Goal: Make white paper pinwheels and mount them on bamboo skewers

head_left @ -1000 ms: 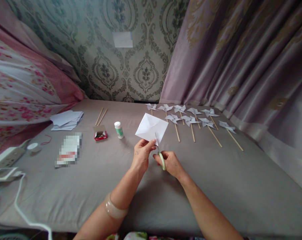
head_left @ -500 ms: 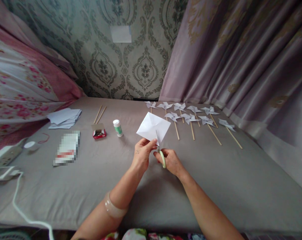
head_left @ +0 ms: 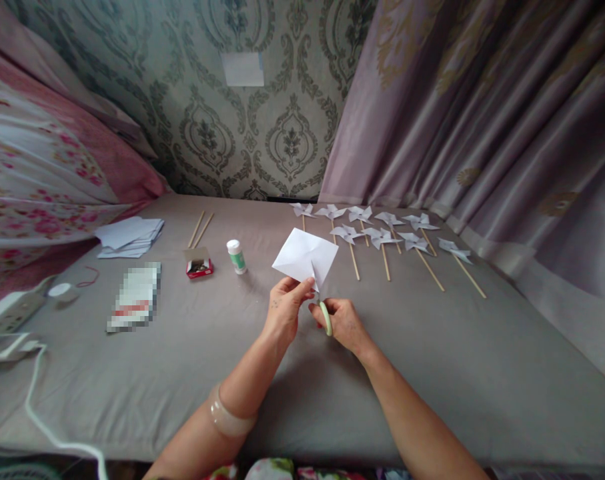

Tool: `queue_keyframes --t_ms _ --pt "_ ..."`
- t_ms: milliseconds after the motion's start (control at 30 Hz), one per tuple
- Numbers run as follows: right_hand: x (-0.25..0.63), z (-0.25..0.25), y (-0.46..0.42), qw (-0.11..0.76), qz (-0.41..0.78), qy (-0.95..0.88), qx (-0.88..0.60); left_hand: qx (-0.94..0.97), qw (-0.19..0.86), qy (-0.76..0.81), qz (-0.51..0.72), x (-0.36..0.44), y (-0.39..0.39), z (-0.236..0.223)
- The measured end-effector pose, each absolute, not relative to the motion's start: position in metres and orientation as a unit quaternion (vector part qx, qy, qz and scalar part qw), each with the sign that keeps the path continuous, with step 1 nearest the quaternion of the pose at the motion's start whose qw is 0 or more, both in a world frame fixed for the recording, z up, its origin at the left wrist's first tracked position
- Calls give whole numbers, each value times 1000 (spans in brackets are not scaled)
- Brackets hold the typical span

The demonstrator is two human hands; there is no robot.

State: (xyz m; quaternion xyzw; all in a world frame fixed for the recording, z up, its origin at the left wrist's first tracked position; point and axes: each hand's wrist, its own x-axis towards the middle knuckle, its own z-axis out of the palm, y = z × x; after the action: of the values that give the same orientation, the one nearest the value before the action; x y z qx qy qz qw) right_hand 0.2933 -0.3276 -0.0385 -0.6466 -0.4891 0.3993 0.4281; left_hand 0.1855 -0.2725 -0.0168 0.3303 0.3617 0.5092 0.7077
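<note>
A square sheet of white paper (head_left: 302,255) with crease lines is pinched at its near corner by my left hand (head_left: 286,303), thumb on top. My right hand (head_left: 343,323) grips scissors (head_left: 325,317) with a pale green handle. Their blades reach into the paper at the near corner, partly hidden by the sheet and my left fingers. Beyond the paper and to its right, several white paper pinwheels (head_left: 381,237) on wooden sticks lie in rows.
To the left stand a glue stick (head_left: 236,257) and a small red box (head_left: 199,265) of little metal pieces. Two wooden sticks (head_left: 201,229), a paper stack (head_left: 131,237), a blurred packet (head_left: 135,298) and a power strip (head_left: 12,312) with a white cable lie farther left.
The paper has tilted slightly, its far corner dipping and its right corner shifting left. Less of the scissor blade shows above the sheet. My hands have barely moved.
</note>
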Motion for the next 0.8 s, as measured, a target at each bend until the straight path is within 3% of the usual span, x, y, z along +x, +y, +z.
queue_keyframes --t_ms 800 --pt "293 -34 -328 419 396 -486 -656 291 737 353 499 185 -274 -11"
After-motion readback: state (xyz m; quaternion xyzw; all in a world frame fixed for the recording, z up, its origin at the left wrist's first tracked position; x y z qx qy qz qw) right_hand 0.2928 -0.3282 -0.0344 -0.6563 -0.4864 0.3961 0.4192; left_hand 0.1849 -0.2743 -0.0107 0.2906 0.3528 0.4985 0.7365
